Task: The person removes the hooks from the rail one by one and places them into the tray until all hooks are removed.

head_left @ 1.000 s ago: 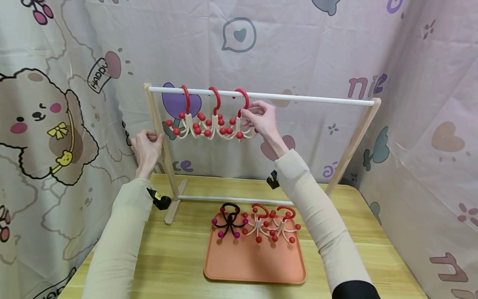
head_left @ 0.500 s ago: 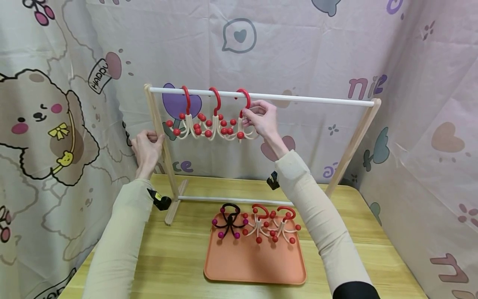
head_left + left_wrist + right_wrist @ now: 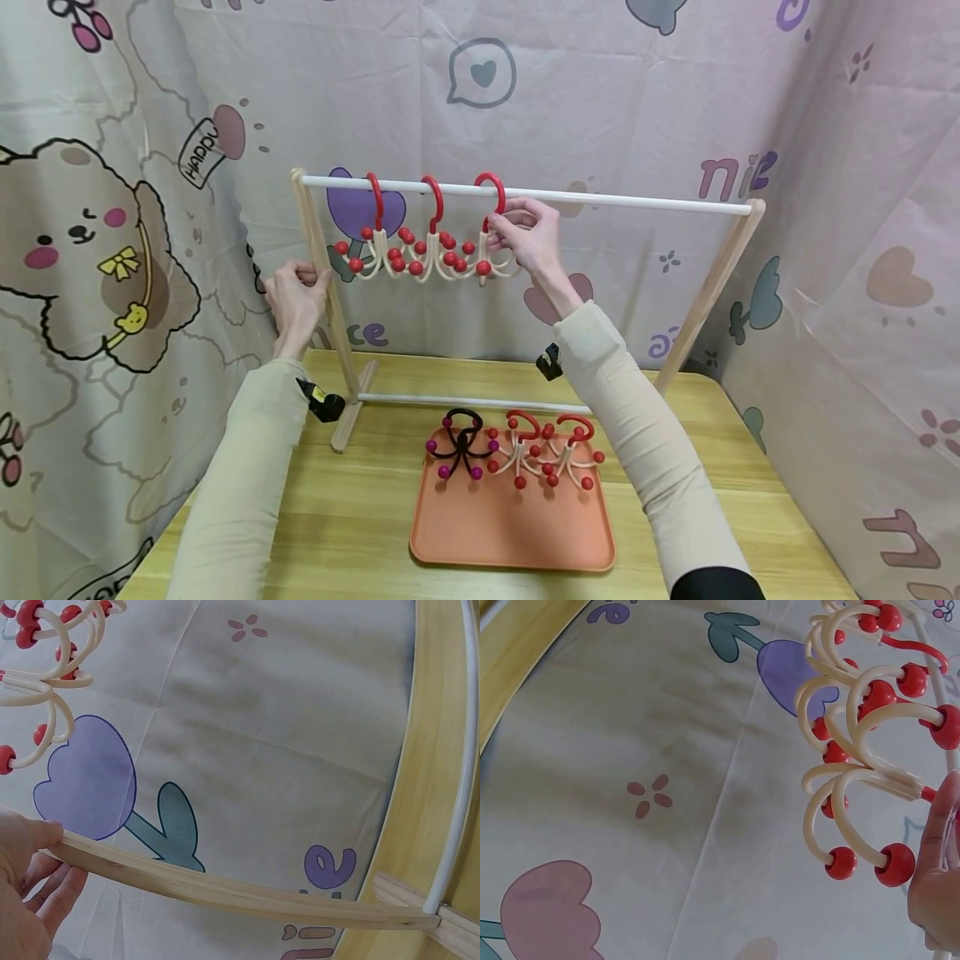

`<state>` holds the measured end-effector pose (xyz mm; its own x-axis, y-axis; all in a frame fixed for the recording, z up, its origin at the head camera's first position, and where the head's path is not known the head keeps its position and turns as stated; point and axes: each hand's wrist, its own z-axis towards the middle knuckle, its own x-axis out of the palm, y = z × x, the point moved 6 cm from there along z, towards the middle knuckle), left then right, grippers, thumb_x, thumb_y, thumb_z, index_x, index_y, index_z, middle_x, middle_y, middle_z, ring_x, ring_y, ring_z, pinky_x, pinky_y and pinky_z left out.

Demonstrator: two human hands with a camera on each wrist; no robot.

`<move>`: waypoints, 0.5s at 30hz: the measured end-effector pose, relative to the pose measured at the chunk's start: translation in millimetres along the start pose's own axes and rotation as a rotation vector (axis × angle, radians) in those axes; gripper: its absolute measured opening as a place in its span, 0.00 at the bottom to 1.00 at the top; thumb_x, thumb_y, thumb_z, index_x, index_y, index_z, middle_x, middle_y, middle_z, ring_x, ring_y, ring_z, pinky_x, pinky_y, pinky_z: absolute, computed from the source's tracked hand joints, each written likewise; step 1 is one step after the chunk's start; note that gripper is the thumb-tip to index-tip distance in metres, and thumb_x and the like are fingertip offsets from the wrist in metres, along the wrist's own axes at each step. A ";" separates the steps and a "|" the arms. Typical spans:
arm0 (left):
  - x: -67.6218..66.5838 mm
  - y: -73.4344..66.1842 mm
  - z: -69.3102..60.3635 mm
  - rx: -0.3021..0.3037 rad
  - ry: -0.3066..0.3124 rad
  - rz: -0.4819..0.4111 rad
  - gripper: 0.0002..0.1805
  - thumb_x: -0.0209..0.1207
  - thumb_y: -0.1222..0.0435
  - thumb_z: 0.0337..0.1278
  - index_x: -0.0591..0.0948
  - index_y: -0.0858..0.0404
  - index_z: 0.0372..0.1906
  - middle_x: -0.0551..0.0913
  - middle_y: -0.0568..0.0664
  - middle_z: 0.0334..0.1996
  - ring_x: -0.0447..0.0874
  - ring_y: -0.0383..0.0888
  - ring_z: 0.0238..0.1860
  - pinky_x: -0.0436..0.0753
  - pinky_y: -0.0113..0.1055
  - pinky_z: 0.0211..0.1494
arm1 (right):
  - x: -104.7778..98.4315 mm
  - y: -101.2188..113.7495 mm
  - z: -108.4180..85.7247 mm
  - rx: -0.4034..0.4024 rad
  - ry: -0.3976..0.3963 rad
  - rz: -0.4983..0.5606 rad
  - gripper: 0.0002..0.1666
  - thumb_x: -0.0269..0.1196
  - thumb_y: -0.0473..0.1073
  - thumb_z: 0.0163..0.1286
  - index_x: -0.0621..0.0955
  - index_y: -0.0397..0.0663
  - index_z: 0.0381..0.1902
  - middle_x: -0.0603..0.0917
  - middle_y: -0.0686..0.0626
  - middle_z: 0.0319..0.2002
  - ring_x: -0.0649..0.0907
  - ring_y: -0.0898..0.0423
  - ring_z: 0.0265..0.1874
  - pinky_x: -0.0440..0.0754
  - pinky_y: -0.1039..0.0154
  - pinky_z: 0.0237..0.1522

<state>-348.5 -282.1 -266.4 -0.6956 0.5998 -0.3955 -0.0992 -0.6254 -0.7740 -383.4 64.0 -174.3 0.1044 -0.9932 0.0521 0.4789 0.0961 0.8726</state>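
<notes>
My left hand point(image 3: 295, 304) grips the left wooden post point(image 3: 225, 891) of a small hanging rack, thumb on one side and fingers on the other. Three octopus-like hangers with red hooks, cream arms and red ball tips are on the rack's white top rail point(image 3: 615, 198). My right hand point(image 3: 534, 240) pinches the rightmost hanger point(image 3: 500, 196) just below its hook, which arches over the rail. Left of it hang the middle hanger point(image 3: 433, 242) and the leftmost hanger point(image 3: 378, 212). In the right wrist view the right fingertips point(image 3: 936, 825) are partly cut off by the frame edge.
An orange tray point(image 3: 510, 533) lies on the wooden table point(image 3: 352, 517) in front of the rack. Along its back edge are a black hanger point(image 3: 461, 446) with purple tips and two red-and-cream hangers point(image 3: 519, 454). The lower white rail point(image 3: 450, 401) runs behind the tray.
The right hand and the rightmost hanger have shifted slightly to the right along the rail. The left hand stays on the post, and the tray's hangers lie as before.
</notes>
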 end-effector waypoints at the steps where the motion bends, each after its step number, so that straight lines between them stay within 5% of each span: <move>1: 0.1 0.2 -0.1 -0.002 0.002 0.000 0.17 0.61 0.60 0.68 0.82 0.71 0.47 0.85 0.66 0.43 0.78 0.61 0.51 0.71 0.50 0.61 | -0.1 0.1 0.0 -0.002 -0.002 0.000 0.09 0.66 0.30 0.66 0.80 0.32 0.43 0.88 0.48 0.26 0.86 0.60 0.18 0.87 0.67 0.28; 15: -0.1 0.6 -0.7 -0.005 0.006 0.001 0.17 0.60 0.59 0.68 0.82 0.71 0.47 0.84 0.65 0.43 0.78 0.60 0.50 0.72 0.49 0.59 | -3.0 6.0 0.0 -0.036 -0.017 -0.002 0.17 0.66 0.31 0.66 0.78 0.25 0.50 0.87 0.49 0.27 0.86 0.60 0.20 0.87 0.67 0.30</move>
<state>-348.1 -282.2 -267.2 -0.6916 0.6019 -0.3993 -0.0949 -0.6238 -0.7758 -380.9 67.5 -169.2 0.0890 -0.9943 0.0587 0.5101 0.0961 0.8547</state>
